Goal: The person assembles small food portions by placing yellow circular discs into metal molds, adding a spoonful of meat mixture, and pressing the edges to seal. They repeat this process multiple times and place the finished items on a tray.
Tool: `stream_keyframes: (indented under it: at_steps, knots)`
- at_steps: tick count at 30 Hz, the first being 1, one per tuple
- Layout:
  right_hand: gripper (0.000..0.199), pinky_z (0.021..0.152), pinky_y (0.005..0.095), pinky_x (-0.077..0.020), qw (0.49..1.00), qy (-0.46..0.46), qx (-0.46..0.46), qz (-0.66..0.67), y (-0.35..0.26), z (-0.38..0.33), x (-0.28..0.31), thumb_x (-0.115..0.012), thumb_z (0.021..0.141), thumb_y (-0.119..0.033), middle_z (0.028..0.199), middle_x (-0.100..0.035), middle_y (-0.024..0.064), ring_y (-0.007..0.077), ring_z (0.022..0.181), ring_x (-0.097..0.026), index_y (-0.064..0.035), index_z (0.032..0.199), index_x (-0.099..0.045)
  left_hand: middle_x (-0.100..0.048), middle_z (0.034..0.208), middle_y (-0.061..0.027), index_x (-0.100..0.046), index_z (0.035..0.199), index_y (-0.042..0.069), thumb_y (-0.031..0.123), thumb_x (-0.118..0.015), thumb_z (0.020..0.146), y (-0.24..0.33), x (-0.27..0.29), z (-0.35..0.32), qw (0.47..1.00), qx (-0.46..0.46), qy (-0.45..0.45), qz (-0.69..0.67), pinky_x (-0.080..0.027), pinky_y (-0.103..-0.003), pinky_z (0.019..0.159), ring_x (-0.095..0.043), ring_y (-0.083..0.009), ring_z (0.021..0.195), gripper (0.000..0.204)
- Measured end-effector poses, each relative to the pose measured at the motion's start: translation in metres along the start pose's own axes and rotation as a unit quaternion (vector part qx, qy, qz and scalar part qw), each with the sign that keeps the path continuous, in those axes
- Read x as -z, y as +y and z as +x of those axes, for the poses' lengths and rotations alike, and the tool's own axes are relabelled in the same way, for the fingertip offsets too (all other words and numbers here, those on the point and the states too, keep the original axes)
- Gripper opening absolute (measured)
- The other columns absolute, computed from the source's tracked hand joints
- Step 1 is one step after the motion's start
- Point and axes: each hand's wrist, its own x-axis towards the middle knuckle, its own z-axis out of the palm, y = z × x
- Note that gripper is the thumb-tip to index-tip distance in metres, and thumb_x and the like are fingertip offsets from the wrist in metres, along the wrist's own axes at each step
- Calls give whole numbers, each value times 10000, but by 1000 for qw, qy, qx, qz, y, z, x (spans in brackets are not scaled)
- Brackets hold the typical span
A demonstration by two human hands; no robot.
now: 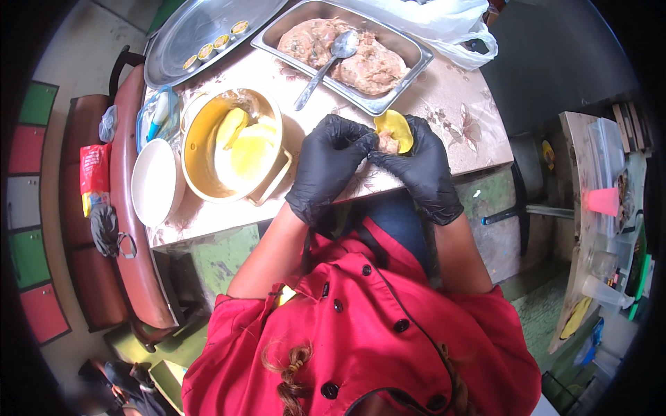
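Both my hands wear black gloves and meet near the table's front edge. My right hand (416, 166) is closed around a round yellow dumpling wrapper (395, 125), which is cupped, with its far edge standing up. A lump of pinkish meat filling (387, 143) sits in it. The fingers of my left hand (330, 163) pinch at the wrapper's left side, by the filling. Just beyond my hands stands a steel pan (378, 109) of minced meat, and a spoon (326, 67) rests on the meat. Left of my hands, a gold-coloured pot (196, 170) holds more yellow wrappers (251, 152).
A large metal tray (187, 35) with several filled dumplings (206, 51) in a row stands at the far left. A white bowl (154, 186) sits beside the pot. White plastic bags (451, 24) lie behind the pan. A cluttered shelf (572, 243) stands at right, a red-brown bench (135, 229) at left.
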Motion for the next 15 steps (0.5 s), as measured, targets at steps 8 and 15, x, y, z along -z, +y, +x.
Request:
stream_keyframes:
  at_steps: [8, 15]
  knots:
    - [289, 731, 268, -522, 998, 41, 41, 38, 11, -2, 2, -749, 888, -101, 957, -680, 45, 95, 825, -625, 13, 1129, -636, -660, 1082, -109, -640, 1179, 1, 164, -807, 859, 17, 4, -5, 974, 132, -17, -184, -526, -299, 859, -642, -152, 978, 396]
    - [253, 636, 189, -461, 972, 49, -86, 215, -2, -2, 12, -726, 911, -117, 939, -691, 18, 43, 748, -613, -28, 1138, -661, -608, 1276, -106, -550, 1297, 13, 118, -872, 776, 27, -2, -7, 998, 35, -40, -16, -537, -327, 924, -607, -140, 1143, 622]
